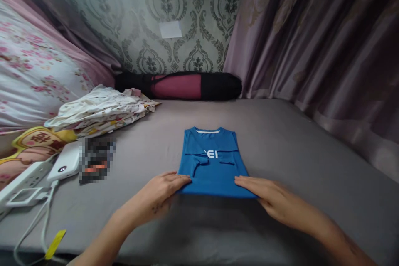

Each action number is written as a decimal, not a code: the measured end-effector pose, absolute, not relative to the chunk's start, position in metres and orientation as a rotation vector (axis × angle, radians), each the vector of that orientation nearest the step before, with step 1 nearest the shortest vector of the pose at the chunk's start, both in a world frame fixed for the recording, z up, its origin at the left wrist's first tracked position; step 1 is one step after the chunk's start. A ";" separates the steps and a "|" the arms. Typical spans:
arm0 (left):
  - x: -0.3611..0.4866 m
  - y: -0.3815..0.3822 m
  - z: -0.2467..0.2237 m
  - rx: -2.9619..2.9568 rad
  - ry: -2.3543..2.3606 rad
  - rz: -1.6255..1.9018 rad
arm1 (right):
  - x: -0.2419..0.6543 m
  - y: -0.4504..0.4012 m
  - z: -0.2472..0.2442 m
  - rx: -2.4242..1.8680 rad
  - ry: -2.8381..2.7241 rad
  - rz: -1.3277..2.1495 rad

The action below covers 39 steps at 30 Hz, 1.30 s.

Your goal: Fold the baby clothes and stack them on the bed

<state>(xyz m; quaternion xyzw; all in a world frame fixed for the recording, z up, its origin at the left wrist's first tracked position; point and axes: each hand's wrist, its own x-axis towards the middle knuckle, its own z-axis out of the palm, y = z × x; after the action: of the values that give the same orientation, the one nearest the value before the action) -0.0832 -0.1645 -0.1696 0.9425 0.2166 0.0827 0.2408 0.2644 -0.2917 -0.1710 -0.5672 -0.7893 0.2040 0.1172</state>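
A blue T-shirt (215, 174) lies on the grey sheet, its sides and sleeves folded inward over the front. Its collar points away from me, and part of a white print shows between the sleeves. My left hand (166, 187) grips the near left corner, fingers over the cloth. At the near right corner my right hand (264, 191) holds the shirt in the same way. Both thumbs are mostly hidden. The near edge between my hands looks slightly raised, with a dark shadow under it.
Left of the shirt are a white power bank (67, 160), a power strip (29, 181) with cables, a blurred dark item (96, 160) and a pile of patterned cloth (102, 110). A black and maroon roll (177, 86) lies along the wall. Curtains (311, 37) hang at right.
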 end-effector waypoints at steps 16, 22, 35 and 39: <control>-0.014 -0.088 -0.211 1.790 1.172 0.959 | 0.264 -0.184 -0.185 -1.912 -1.538 0.506; 0.012 -0.056 -0.219 1.985 1.576 0.842 | 0.261 -0.144 -0.200 -2.285 -1.450 0.291; 0.038 -0.031 -0.225 2.184 1.771 0.628 | 0.252 -0.114 -0.204 -2.509 -1.355 0.284; 0.039 -0.028 -0.230 2.246 1.825 0.565 | 0.250 -0.111 -0.205 -2.526 -1.381 0.217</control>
<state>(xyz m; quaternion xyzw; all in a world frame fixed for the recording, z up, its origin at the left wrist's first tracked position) 0.0390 -0.0283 -0.2298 0.7581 0.6161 0.1909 0.0966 0.2500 -0.1108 -0.2049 -0.8678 -0.4745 0.0745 0.1271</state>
